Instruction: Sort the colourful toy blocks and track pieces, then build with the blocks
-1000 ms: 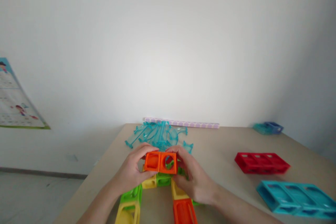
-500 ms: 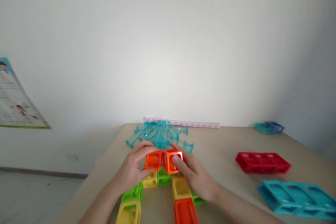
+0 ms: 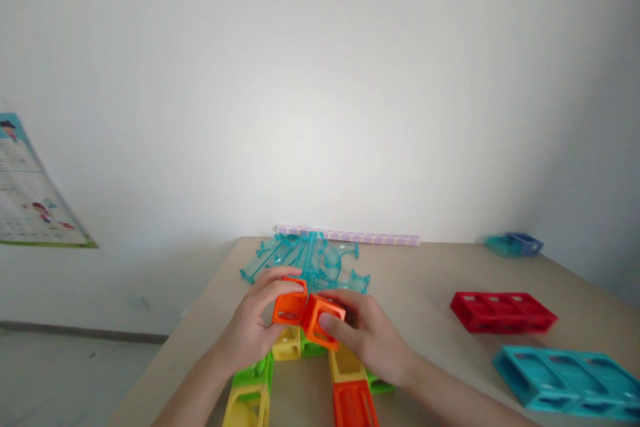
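My left hand is closed around an orange cube block, fingers over its top and thumb below. A second orange cube block sits in my right hand, the thumb pressed on its near face. The two cubes are tilted against each other and seem to touch at an edge. Beneath them on the table lies an arrangement of joined cubes: yellow blocks, green blocks and an orange block. My hands partly cover its far side.
Clear teal track pieces lie in a pile behind my hands, before a purple patterned strip at the wall. To the right are a red row of blocks, a teal row of blocks, and a dark blue block farther back.
The right orange cube has tipped and shifted slightly down and left, turning against the left one. The left cube has risen slightly. Both hands keep their hold.
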`<state>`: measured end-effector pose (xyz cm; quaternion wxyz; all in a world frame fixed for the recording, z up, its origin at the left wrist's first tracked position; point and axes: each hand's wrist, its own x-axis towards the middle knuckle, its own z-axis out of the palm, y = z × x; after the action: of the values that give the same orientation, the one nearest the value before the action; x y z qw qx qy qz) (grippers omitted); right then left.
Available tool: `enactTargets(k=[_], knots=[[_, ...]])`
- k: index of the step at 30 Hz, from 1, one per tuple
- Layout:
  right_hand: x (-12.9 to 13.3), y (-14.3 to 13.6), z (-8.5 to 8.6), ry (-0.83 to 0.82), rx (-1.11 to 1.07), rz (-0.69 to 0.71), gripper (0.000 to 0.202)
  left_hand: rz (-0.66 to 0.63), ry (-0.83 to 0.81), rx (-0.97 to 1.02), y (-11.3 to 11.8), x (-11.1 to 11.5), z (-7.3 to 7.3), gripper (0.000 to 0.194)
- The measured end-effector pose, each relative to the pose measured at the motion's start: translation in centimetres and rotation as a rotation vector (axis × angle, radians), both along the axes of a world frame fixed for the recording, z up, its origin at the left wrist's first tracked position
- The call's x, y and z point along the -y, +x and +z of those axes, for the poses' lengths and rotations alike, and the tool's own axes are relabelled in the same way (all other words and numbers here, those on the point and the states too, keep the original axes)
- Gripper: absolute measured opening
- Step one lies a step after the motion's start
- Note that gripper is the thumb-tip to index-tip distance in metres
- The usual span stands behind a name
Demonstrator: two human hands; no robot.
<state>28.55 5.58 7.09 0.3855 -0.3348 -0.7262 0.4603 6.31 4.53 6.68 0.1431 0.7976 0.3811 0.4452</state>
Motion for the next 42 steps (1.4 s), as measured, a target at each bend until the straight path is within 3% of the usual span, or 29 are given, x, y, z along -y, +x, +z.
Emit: enactTargets(k=[5, 13, 19, 25, 28, 31, 39, 42], knots=[[-0.3, 0.0, -0.6, -0.040, 0.033, -0.026, 0.033, -0.094, -0.084, 0.019, 0.3, 0.6, 0.5, 0.030], [-0.6, 0.1, -1.1, -0.007, 0.078, -0.058, 0.031, -0.117, -0.134, 0.082, 0.3, 0.8, 0.3, 0.028], [-0.6, 0.0, -1.2, 0.000, 0.086, -0.039, 0.028, -0.158, -0.198, 0.016, 0.8, 1.2, 0.6, 0.045], [-0.3, 0.3, -0.6, 0.062, 0.142, -0.057, 0.035, -0.119, -0.181, -0.020, 0.8, 1.1, 0.6, 0.040], [0.0, 0.4, -0.4, 0.071, 0.171, -0.030, 0.033, -0.081, -0.237, -0.058, 0.6, 0.9, 0.3, 0.051], [0.4, 0.5, -0.3, 0.197, 0.190, 0.002, 0.039, -0.062, -0.301, -0.089, 0.4, 1.0, 0.2, 0.059], [0.5, 0.6, -0.8, 0.362, 0.224, -0.035, 0.047, -0.067, -0.311, -0.034, 0.8, 1.2, 0.6, 0.051], [1.0, 0.5, -0.2, 0.429, 0.284, -0.073, 0.045, -0.053, -0.338, -0.002, 0.8, 1.2, 0.6, 0.048]])
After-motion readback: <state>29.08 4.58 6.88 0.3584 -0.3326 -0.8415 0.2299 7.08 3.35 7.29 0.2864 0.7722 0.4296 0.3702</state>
